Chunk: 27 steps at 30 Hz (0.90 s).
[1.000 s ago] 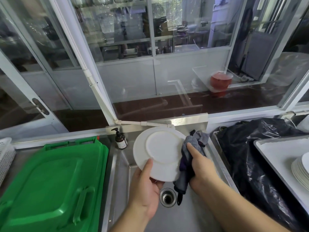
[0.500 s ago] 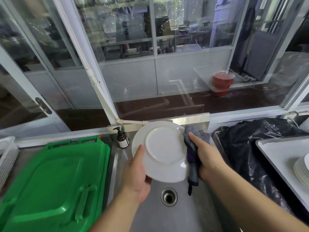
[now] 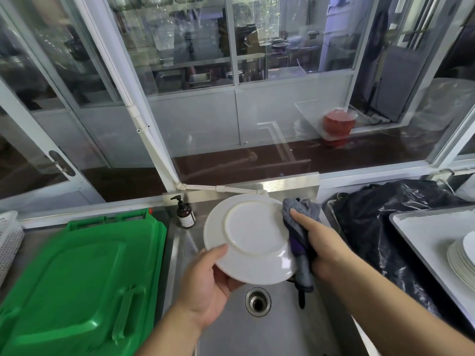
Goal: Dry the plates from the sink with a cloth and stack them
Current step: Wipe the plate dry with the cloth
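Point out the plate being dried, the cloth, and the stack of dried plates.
plate (image 3: 253,233), head view, centre of its underside.
cloth (image 3: 300,240), head view, fold beside the plate's rim.
stack of dried plates (image 3: 462,260), head view, stacked rims.

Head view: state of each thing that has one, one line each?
plate: held above the sink, underside facing the camera
left hand: grips the plate's lower left rim
right hand: holds the cloth
cloth: bunched, against the plate's right rim
stacked plates: piled on tray
green lid: closed
sink: drain open

One head view — close, looking forward and down over the sink (image 3: 282,330).
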Motion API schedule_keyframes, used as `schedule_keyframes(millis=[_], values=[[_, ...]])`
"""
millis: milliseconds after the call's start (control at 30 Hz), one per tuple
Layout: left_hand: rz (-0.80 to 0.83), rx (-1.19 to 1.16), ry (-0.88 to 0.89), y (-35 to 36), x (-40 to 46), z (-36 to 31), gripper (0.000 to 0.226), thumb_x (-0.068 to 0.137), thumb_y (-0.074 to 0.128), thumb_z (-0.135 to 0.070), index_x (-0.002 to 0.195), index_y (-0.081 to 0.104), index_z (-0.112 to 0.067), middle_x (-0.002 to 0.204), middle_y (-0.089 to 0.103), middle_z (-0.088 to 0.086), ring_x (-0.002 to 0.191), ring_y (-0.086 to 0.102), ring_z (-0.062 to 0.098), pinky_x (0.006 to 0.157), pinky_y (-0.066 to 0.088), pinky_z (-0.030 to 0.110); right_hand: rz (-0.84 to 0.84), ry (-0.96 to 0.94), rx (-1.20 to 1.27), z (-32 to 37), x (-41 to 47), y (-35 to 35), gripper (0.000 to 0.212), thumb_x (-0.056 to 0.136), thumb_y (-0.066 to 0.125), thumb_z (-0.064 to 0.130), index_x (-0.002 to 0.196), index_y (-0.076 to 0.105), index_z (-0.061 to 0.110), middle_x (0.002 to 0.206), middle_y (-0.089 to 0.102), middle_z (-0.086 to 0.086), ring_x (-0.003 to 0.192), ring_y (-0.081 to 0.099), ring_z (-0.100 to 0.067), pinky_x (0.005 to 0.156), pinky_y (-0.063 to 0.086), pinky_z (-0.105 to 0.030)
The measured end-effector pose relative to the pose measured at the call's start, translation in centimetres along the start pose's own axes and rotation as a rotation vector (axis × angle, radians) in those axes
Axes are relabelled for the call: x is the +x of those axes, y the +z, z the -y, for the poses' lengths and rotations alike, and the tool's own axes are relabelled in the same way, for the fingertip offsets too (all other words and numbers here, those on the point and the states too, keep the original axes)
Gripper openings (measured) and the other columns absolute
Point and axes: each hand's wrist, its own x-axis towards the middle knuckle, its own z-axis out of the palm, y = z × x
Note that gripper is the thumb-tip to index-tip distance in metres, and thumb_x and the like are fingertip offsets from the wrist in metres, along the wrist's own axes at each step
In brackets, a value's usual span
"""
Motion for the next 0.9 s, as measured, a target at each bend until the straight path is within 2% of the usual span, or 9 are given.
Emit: schedule_keyframes(millis=[200,267,400,467,567,600,667,733,900], values=[[0.063,-0.022,0.037,1.4,-0.4,0.2,0.029,0.088,0.062,-0.015,0.113,0.077,-0.010,0.122,0.074,0.022,0.106,0.075,0.035,0.069,0.066,0.042,-0.156,-0.078,-0.088,0.5,0.3,1.1,0.029,0.094,0.079,0.034,0.104,0.070,0.008,0.076,0.080,-0.010,0.059,0.076,-0.027,0.048,0.059,-0.034],[0.041,-0.044,0.087,2.5,-0.3,0.9,0.033,0.090,0.061,-0.011,0.122,0.068,-0.007,0.124,0.073,0.021,0.109,0.074,0.035,0.074,0.066,0.043,-0.197,-0.100,-0.137,-0.4,0.4,2.0,0.031,0.100,0.070,0.040,0.110,0.069,0.011,0.079,0.079,-0.008,0.068,0.076,-0.028,0.057,0.059,-0.032],[0.007,0.023,0.169,4.3,0.1,1.4,0.024,0.105,0.049,-0.003,0.122,0.065,-0.009,0.119,0.076,0.019,0.109,0.074,0.038,0.080,0.065,0.043,-0.219,-0.175,-0.309,-3.3,-0.3,3.5,0.048,0.104,0.049,0.051,0.143,0.053,0.023,0.114,0.069,-0.003,0.102,0.068,-0.029,0.093,0.059,-0.053],[-0.017,0.084,0.181,4.5,0.3,1.6,0.024,0.107,0.048,-0.004,0.121,0.066,-0.008,0.116,0.077,0.019,0.107,0.074,0.038,0.083,0.065,0.042,-0.217,-0.256,-0.380,-4.2,-1.5,3.9,0.047,0.105,0.046,0.051,0.148,0.046,0.032,0.118,0.066,0.002,0.107,0.065,-0.025,0.100,0.055,-0.055],[-0.010,0.142,0.191,4.5,0.5,2.0,0.025,0.107,0.049,-0.007,0.124,0.069,-0.010,0.118,0.077,0.017,0.110,0.074,0.034,0.086,0.064,0.038,-0.117,-0.404,-0.540,-4.9,-3.2,4.1,0.040,0.108,0.045,0.043,0.146,0.043,0.053,0.149,0.054,0.011,0.144,0.047,-0.024,0.114,0.043,-0.046],[0.004,0.158,0.190,4.5,0.5,2.1,0.027,0.108,0.049,-0.007,0.124,0.070,-0.011,0.119,0.077,0.016,0.112,0.074,0.033,0.087,0.064,0.037,-0.064,-0.455,-0.616,-5.1,-3.6,4.1,0.047,0.109,0.045,0.040,0.154,0.037,0.050,0.161,0.041,0.016,0.156,0.030,-0.016,0.124,0.032,-0.040],[0.041,0.157,0.178,4.3,0.3,2.3,0.029,0.108,0.049,-0.009,0.120,0.075,-0.013,0.121,0.076,0.014,0.115,0.073,0.029,0.086,0.063,0.034,0.037,-0.566,-0.772,-4.8,-4.5,4.3,0.056,0.111,0.046,0.037,0.164,0.030,0.037,0.165,0.025,0.023,0.153,0.007,0.012,0.125,0.010,-0.019],[0.083,0.153,0.160,4.0,0.0,2.4,0.031,0.108,0.049,-0.011,0.117,0.077,-0.017,0.122,0.076,0.015,0.113,0.073,0.028,0.081,0.062,0.033,0.140,-0.663,-0.894,-3.9,-4.3,4.1,0.053,0.110,0.049,0.033,0.162,0.038,0.034,0.164,0.029,0.025,0.149,0.008,0.018,0.126,0.009,-0.018],[0.169,0.318,0.187,3.0,-0.2,3.4,0.026,0.097,0.060,-0.020,0.117,0.076,-0.025,0.120,0.076,0.014,0.113,0.073,0.030,0.083,0.063,0.043,0.322,-0.641,-0.905,-0.4,-2.6,3.3,0.051,0.109,0.054,0.030,0.158,0.044,0.040,0.167,0.034,0.021,0.156,0.018,0.006,0.131,0.018,-0.031]])
